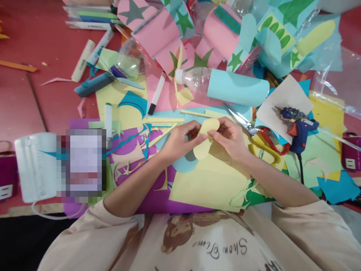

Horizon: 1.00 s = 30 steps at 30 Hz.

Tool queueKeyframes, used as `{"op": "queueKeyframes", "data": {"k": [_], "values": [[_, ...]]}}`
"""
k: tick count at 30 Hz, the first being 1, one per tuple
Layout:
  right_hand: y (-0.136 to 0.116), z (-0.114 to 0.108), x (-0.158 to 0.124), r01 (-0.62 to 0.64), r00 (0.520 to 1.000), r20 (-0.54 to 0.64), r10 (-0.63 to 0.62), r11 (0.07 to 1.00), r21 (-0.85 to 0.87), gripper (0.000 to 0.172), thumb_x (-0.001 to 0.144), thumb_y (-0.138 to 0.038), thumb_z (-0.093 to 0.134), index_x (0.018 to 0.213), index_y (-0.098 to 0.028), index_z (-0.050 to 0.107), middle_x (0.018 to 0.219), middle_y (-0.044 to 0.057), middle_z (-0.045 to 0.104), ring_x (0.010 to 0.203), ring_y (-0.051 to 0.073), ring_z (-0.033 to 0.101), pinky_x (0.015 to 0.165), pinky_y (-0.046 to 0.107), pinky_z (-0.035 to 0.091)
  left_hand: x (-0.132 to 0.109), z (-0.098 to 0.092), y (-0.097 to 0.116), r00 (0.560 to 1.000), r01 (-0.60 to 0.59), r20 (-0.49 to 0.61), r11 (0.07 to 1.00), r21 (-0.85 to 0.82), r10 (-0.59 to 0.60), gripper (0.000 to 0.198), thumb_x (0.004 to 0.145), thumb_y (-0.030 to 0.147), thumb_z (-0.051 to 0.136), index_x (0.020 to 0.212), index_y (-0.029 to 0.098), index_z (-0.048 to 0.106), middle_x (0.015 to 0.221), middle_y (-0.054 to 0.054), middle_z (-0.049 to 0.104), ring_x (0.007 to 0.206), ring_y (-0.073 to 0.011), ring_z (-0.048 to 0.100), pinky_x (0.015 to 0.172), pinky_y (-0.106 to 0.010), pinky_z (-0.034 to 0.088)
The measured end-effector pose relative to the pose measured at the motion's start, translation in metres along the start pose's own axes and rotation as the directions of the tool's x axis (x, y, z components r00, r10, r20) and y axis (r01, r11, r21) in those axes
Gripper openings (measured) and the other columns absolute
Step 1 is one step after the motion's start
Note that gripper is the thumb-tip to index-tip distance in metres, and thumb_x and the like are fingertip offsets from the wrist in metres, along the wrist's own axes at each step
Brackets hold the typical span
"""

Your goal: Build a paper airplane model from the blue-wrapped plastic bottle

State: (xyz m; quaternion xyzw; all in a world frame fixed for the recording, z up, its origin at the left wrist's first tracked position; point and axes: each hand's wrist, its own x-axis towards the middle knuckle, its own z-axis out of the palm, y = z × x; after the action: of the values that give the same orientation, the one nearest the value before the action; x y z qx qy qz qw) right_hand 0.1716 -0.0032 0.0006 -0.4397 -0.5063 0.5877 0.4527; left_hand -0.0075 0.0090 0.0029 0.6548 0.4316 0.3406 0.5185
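Note:
A pale yellow paper cutout (202, 149) with rounded ends is held between my two hands above the paper-covered table. My left hand (184, 138) pinches its left edge with thumb and fingers. On the other side, my right hand (229, 136) grips the upper right edge, thumb on top. The cutout looks bent near its middle. Beneath it lie a light blue rounded piece (184, 165) and a large yellow sheet (203, 188). Scissors (252, 130) with red and yellow handles rest open just right of my right hand.
A bottle wrapped in light blue paper (238, 87) lies beyond my hands. A blue glue gun (299, 137) sits at the right. Markers (157, 93), purple scraps (126, 145) and a white device (36, 167) are at the left. Pink paper-covered bottles (158, 32) stand at the back.

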Motion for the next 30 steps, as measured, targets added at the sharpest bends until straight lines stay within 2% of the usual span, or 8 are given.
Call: {"op": "queueKeyframes", "data": {"k": [2, 4, 10, 30], "values": [[-0.0016, 0.0000, 0.0001, 0.005, 1.000, 0.004, -0.005, 0.999, 0.033, 0.024, 0.079, -0.038, 0.074, 0.085, -0.020, 0.059, 0.072, -0.003, 0.059, 0.064, 0.009, 0.055, 0.059, 0.024, 0.046, 0.0004, -0.0010, 0.0028, 0.999, 0.034, 0.027, 0.998, 0.060, -0.036, 0.037, 0.085, 0.045, 0.062, 0.065, 0.016, 0.049, 0.059, 0.005, 0.044, 0.055, -0.0066, 0.040, 0.052, -0.019, 0.034], [-0.0034, 0.0003, 0.0004, 0.001, 1.000, 0.006, -0.002, 0.998, 0.056, 0.022, 0.080, -0.038, 0.073, 0.083, -0.020, 0.060, 0.070, -0.004, 0.058, 0.062, 0.008, 0.055, 0.058, 0.023, 0.045, 0.0007, -0.0013, 0.0048, 0.998, 0.052, 0.035, 0.995, 0.086, -0.055, 0.040, 0.087, 0.043, 0.059, 0.061, 0.017, 0.046, 0.057, 0.005, 0.041, 0.054, -0.0066, 0.037, 0.051, -0.020, 0.032], [-0.0078, 0.0006, 0.0015, -0.044, 0.998, -0.037, 0.046, 0.998, 0.042, 0.028, 0.081, -0.044, 0.071, 0.074, -0.019, 0.058, 0.066, -0.004, 0.055, 0.057, 0.007, 0.054, 0.054, 0.021, 0.046, 0.0011, -0.0017, 0.0072, 0.996, 0.073, 0.050, 0.993, 0.094, -0.078, 0.031, 0.085, 0.037, 0.057, 0.063, 0.017, 0.049, 0.059, 0.005, 0.045, 0.056, -0.0069, 0.039, 0.052, -0.019, 0.032], [-0.0102, 0.0009, 0.0018, -0.049, 0.996, -0.075, 0.049, 0.999, 0.004, 0.035, 0.079, -0.049, 0.071, 0.068, -0.020, 0.055, 0.060, -0.005, 0.053, 0.054, 0.007, 0.053, 0.053, 0.022, 0.044, 0.0017, -0.0018, 0.0061, 0.995, 0.078, 0.054, 0.985, 0.154, -0.087, 0.034, 0.086, 0.035, 0.053, 0.060, 0.017, 0.041, 0.057, 0.006, 0.037, 0.055, -0.0068, 0.033, 0.052, -0.021, 0.027]]}}
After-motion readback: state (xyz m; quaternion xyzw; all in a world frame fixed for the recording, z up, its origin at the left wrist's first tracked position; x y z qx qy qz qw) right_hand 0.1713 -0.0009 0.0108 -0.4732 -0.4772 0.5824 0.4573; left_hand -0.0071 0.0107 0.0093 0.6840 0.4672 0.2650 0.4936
